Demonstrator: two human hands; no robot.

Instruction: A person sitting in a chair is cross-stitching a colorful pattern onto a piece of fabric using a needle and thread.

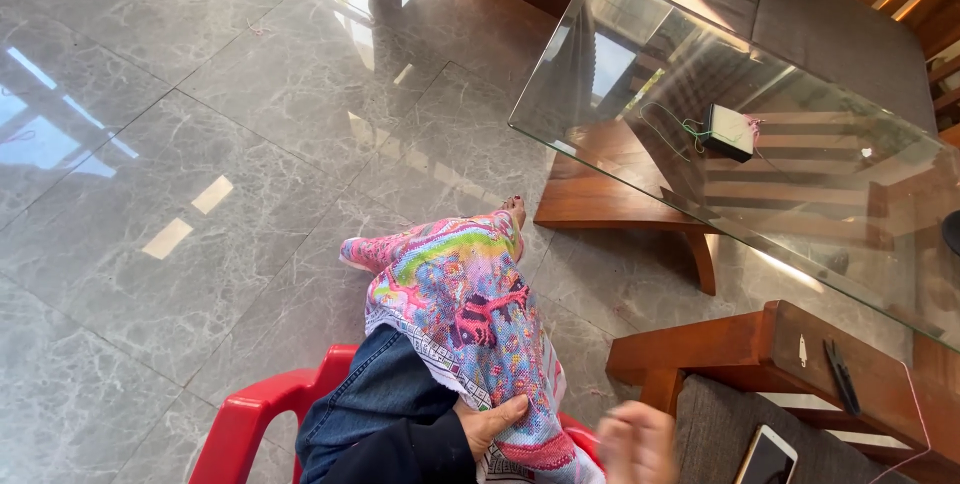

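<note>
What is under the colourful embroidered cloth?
The cloth drapes over a denim-clad leg; toes show beyond it. Left hand grips its edge. The knee is covered.

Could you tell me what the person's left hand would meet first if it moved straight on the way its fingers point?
The left hand already rests on the colourful embroidered cloth; its fingers point right, so it would slide further over that cloth, probably toward the blurred right hand.

Grey marble floor (200, 144) to the left. Glass table (620, 44) far right, holding a small black box (728, 132). Red plastic chair (250, 414) near. Phone (768, 456) and black scissors (840, 376) near right.
</note>
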